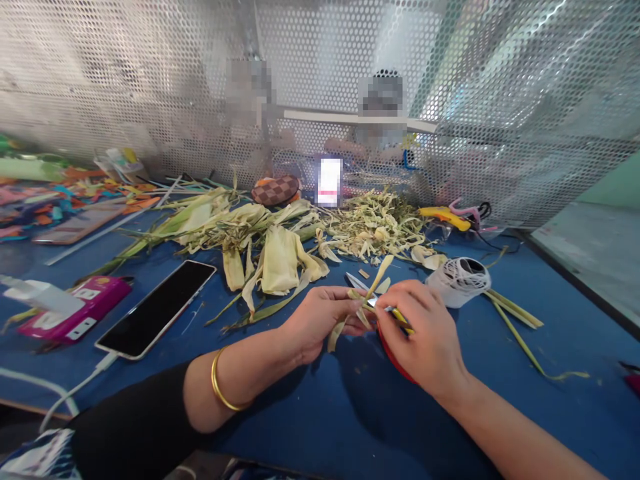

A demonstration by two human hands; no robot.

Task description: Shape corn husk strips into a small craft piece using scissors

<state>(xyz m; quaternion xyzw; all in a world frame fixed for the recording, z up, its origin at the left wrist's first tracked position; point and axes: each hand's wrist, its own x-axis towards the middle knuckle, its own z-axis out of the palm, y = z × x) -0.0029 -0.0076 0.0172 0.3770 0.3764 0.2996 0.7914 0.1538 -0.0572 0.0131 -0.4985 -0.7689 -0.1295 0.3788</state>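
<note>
My left hand (pixel 330 317) pinches a small pale strip of corn husk (pixel 381 277), its ends sticking up and hanging down around the fingers. Close against it, my right hand (pixel 425 333) is closed on a thin tool with a yellow and dark handle (pixel 401 320), whose tip meets the husk; its exact kind is partly hidden by the fingers. Scissors with red handles (pixel 393 357) lie under and behind the hands, their open blades pointing away to the left. A spool of white thread (pixel 460 281) stands just beyond my right hand.
Dry husks (pixel 280 260) and a heap of shreds (pixel 377 223) spread across the back. At left lie a phone (pixel 157 308) on a cable and a magenta power strip (pixel 80 310). Loose stalks (pixel 515 310) lie right. A perforated metal screen (pixel 165 87) closes the far side.
</note>
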